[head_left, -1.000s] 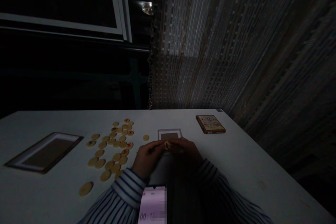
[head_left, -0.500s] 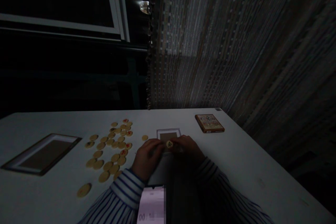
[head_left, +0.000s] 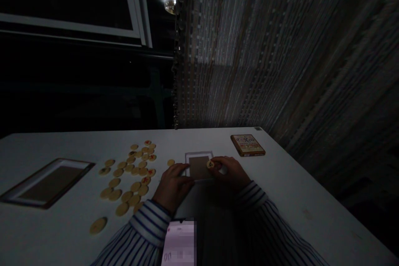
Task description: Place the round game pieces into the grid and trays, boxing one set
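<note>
In the head view, my right hand [head_left: 229, 171] pinches a round Chinese chess piece [head_left: 210, 164] between thumb and fingers. Its face with a dark character is turned toward me. The piece hangs over the right part of a shallow box tray [head_left: 199, 153] with a pale rim and brown bottom. My left hand [head_left: 173, 185] is at the tray's left rim, thumb and forefinger apart, with no piece visible in it. Whether its fingertips press on the rim is hard to tell. Many more chess pieces [head_left: 135, 170] lie scattered left of my left hand, some showing red characters.
A lone chess piece [head_left: 171, 162] lies left of the tray. Another open box part [head_left: 46, 183] rests at the table's left. A printed box [head_left: 248, 144] lies at the back right. Below my hands is a lit phone [head_left: 179, 243]. Behind the white table [head_left: 280, 216] hangs a curtain [head_left: 224, 50].
My right hand has moved the chess piece slightly right, away from my left hand. My left hand has drawn back a little to the left, and more of the tray's bottom shows.
</note>
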{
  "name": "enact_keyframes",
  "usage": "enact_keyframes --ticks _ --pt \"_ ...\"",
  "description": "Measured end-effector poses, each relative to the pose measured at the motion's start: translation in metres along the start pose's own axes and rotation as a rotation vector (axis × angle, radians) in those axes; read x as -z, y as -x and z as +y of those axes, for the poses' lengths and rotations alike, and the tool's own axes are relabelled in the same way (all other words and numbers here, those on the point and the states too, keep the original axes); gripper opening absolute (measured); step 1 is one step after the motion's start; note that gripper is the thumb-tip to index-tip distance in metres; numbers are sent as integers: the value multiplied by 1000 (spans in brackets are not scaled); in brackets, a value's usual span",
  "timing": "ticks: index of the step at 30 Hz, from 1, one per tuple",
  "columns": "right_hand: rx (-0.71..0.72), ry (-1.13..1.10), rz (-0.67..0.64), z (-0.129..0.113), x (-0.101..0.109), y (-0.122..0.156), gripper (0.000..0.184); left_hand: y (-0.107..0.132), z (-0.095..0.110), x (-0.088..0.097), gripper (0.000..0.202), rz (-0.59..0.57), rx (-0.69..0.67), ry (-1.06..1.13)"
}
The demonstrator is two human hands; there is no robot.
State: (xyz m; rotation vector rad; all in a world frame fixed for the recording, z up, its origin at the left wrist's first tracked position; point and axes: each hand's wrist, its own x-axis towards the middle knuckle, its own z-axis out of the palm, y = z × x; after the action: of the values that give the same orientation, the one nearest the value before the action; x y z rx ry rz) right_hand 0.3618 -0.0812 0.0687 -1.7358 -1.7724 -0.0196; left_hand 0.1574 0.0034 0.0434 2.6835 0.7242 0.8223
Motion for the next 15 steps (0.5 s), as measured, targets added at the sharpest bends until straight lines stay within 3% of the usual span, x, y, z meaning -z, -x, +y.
enact_keyframes --ticks 15 --pt "-12 47 -136 15 3 3 20 3 -7 -1 12 -35 -43 88"
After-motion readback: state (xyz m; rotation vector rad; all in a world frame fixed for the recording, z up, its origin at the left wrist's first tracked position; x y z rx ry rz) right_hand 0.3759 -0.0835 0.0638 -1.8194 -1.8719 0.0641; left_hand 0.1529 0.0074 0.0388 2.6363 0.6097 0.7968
